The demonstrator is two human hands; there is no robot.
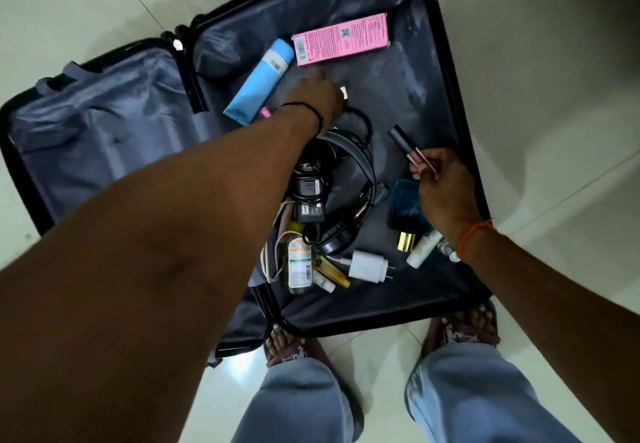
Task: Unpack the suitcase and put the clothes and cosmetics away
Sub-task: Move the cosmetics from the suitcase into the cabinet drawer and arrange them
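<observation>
On the pale tiled floor (554, 130) lies the open black hard-shell suitcase (446, 71). Inside, the right hand (441, 188) pinches a slim dark lip-gloss tube (412, 149); the left hand (317, 96), its grip hidden, reaches past black headphones (346, 179) between a blue tube (259, 84) and pink carton (341, 40).
</observation>
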